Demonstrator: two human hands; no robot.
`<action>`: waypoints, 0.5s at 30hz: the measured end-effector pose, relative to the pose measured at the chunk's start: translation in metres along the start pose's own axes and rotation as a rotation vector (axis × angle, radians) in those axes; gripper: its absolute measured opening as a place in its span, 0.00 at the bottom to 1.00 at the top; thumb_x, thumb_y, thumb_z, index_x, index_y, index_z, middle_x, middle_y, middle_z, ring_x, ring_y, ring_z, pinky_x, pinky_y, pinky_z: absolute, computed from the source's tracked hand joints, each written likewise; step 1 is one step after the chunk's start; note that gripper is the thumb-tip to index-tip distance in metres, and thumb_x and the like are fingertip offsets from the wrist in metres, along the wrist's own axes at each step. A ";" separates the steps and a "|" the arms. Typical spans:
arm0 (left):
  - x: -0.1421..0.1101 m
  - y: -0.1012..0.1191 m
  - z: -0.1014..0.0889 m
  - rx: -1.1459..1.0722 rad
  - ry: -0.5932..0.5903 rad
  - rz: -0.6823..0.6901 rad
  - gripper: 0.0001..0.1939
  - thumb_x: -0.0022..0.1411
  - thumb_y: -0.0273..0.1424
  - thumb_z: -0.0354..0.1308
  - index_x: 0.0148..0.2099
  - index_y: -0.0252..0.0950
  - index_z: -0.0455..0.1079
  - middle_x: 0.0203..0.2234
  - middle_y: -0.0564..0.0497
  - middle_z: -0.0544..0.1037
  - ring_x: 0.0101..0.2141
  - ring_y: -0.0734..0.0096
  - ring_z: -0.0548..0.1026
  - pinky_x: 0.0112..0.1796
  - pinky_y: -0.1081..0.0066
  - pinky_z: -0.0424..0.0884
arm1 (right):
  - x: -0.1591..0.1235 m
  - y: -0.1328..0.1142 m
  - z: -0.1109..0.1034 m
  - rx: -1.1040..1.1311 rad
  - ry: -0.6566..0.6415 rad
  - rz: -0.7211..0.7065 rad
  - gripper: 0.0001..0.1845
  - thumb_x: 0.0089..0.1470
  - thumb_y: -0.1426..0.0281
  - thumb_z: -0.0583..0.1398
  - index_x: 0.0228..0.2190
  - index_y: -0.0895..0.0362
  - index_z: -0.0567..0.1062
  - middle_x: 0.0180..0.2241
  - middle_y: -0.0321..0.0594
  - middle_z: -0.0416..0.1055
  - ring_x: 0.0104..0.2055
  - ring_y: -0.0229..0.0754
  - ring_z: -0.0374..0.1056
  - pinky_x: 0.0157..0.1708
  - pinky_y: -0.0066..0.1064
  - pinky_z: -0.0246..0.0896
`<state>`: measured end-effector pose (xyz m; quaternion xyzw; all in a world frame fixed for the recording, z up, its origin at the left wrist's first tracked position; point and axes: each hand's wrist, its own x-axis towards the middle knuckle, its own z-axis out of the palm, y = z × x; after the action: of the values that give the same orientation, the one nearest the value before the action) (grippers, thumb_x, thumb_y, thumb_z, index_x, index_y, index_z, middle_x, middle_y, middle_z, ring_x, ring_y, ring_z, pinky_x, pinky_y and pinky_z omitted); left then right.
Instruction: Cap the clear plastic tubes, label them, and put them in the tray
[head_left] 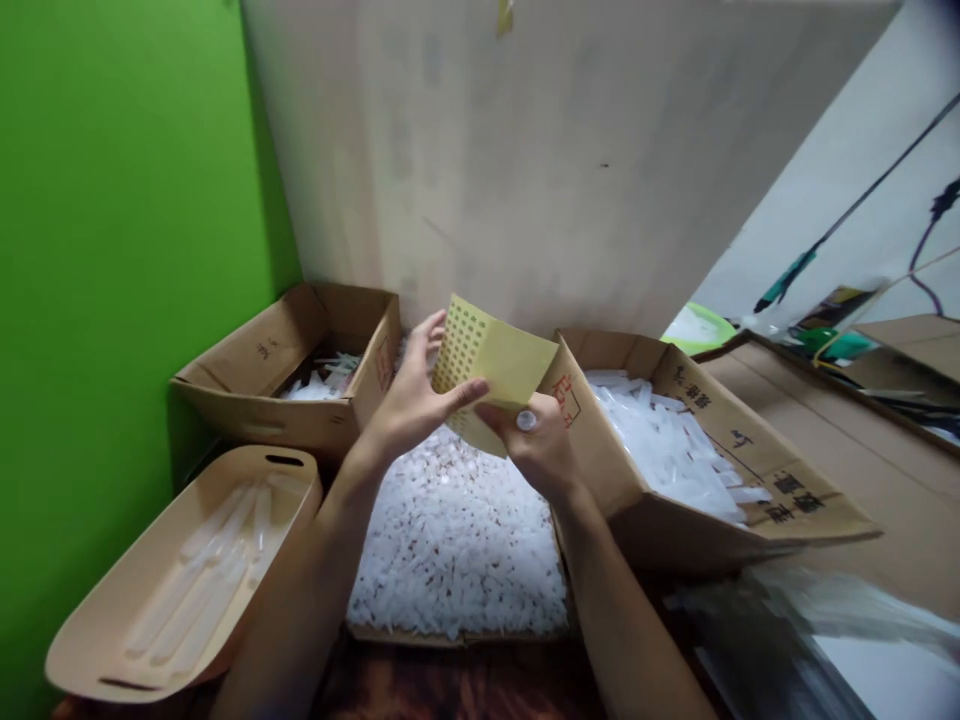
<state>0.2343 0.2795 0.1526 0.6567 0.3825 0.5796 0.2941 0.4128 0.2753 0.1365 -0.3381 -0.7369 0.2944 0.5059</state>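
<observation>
My left hand grips a yellow sheet dotted with rows of small round stickers, thumb pressed on its front. My right hand holds the sheet's lower edge, and a small clear round cap sits at its fingertips. Both hands hover over a shallow cardboard box filled with small white plastic pieces.
A cardboard box of clear plastic tubes stands at the right, another box with a few tubes at the back left. A beige plastic tray holding several tubes lies front left. A green wall stands left, a large cardboard panel behind.
</observation>
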 end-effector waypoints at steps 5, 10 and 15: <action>0.004 -0.038 0.000 -0.058 0.027 -0.316 0.21 0.66 0.40 0.63 0.54 0.32 0.69 0.48 0.37 0.80 0.47 0.56 0.81 0.45 0.62 0.78 | -0.002 -0.022 -0.004 -0.240 0.204 0.173 0.21 0.62 0.50 0.59 0.33 0.54 0.76 0.27 0.40 0.73 0.29 0.46 0.67 0.30 0.37 0.60; 0.004 -0.067 -0.004 0.133 0.015 -0.357 0.16 0.54 0.32 0.73 0.42 0.34 0.73 0.37 0.45 0.82 0.40 0.57 0.81 0.42 0.62 0.78 | -0.010 -0.060 0.045 -0.228 -0.084 -0.071 0.15 0.65 0.61 0.53 0.29 0.51 0.73 0.30 0.41 0.73 0.34 0.49 0.68 0.38 0.42 0.62; -0.008 -0.045 -0.009 0.164 -0.189 -0.268 0.10 0.57 0.35 0.72 0.39 0.38 0.78 0.30 0.53 0.83 0.29 0.68 0.82 0.27 0.75 0.75 | -0.004 -0.102 0.154 -0.211 -0.619 -0.584 0.12 0.59 0.59 0.59 0.36 0.53 0.79 0.43 0.38 0.79 0.47 0.49 0.71 0.51 0.46 0.65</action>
<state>0.2180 0.2962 0.1119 0.6732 0.4830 0.4378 0.3490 0.2481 0.1966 0.1648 -0.0614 -0.9445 0.1495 0.2859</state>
